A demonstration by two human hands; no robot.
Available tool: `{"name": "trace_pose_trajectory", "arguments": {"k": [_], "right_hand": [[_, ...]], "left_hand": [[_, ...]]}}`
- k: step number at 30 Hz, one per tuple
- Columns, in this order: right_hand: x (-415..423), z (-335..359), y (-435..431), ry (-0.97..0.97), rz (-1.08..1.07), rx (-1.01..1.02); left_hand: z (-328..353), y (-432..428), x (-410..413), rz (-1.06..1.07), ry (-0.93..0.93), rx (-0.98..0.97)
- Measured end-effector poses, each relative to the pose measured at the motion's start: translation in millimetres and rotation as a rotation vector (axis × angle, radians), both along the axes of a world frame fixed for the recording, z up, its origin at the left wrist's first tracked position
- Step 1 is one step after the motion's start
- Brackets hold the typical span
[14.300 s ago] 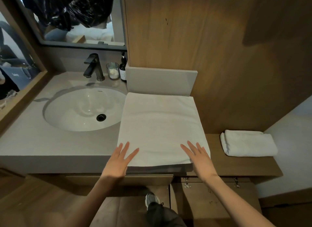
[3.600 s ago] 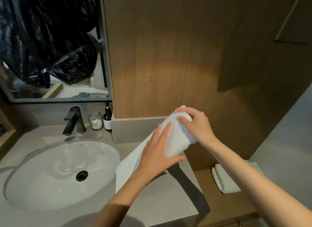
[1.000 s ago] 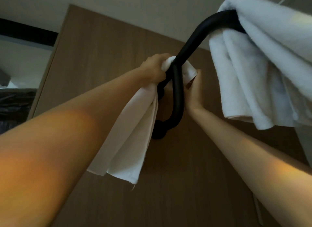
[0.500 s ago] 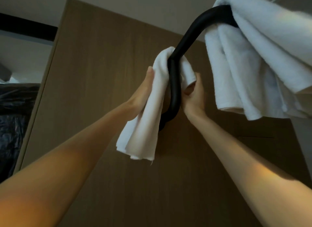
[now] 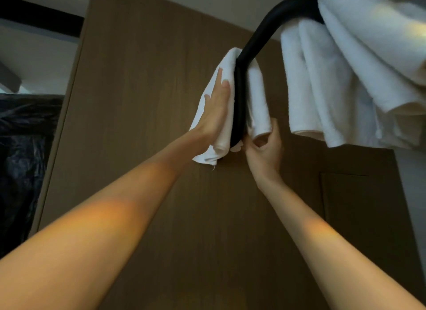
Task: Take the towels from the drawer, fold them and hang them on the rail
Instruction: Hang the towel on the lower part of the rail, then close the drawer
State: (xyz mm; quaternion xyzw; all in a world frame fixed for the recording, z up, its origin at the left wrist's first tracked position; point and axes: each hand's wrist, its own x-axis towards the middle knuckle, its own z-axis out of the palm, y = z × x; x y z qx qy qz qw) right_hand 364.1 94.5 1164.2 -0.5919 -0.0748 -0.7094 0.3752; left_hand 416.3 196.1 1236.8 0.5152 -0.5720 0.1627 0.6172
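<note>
Over the rail (image 5: 238,106) a small towel (image 5: 257,102) is draped; left of the rail it is pressed by the flat-fingered left hand (image 5: 215,109), right of it its end is pinched by the right hand (image 5: 265,152).

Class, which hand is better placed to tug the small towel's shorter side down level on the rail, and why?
Right. The right hand pinches the lower edge of the small towel on its shorter side of the black rail; the left hand lies flat against the longer side.

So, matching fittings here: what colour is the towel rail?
The rail is plain black, clearest in the head view.
</note>
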Motion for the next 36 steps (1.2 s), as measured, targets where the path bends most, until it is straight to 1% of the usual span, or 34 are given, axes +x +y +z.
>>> {"name": "trace_pose_trajectory", "arguments": {"k": [4,6,8,10,13,16,18,21,23,25,28,31,34,36], "right_hand": [[-2,-19,0,0.006,0.004,0.001],[-2,-25,1,0.022,0.021,0.015],[-2,-26,4,0.026,0.035,0.013],[-2,-27,8,0.051,0.054,0.000],[-8,-33,12,0.151,0.106,0.003],[-19,-41,10,0.272,0.169,0.005],[-29,-48,10,0.314,0.162,-0.003],[-48,-60,12,0.352,0.113,-0.004],[-62,-68,15,0.377,0.089,0.017],[-77,-79,19,0.412,0.066,0.005],[-104,-102,30,0.475,-0.044,-0.101],[-133,-127,48,0.543,-0.182,-0.214],[-164,-154,66,0.602,-0.293,-0.331],[-185,-174,75,0.658,-0.377,-0.391]], "left_hand": [[-8,5,-19,-0.002,0.104,-0.013],[-11,7,-28,0.046,0.121,0.007],[-14,8,-30,0.103,0.098,0.029],[-19,10,-34,0.118,0.080,0.031],[-28,17,-41,0.124,0.053,0.065],[-41,26,-42,0.164,-0.048,0.143],[-52,33,-38,0.189,-0.099,0.195],[-70,47,-36,0.210,-0.085,0.226],[-83,59,-38,0.233,-0.066,0.204],[-95,74,-44,0.308,-0.082,0.165],[-117,97,-55,0.452,-0.174,0.159],[-145,119,-65,0.564,-0.272,0.227],[-178,136,-81,0.642,-0.377,0.267],[-199,146,-93,0.671,-0.414,0.285]]}}
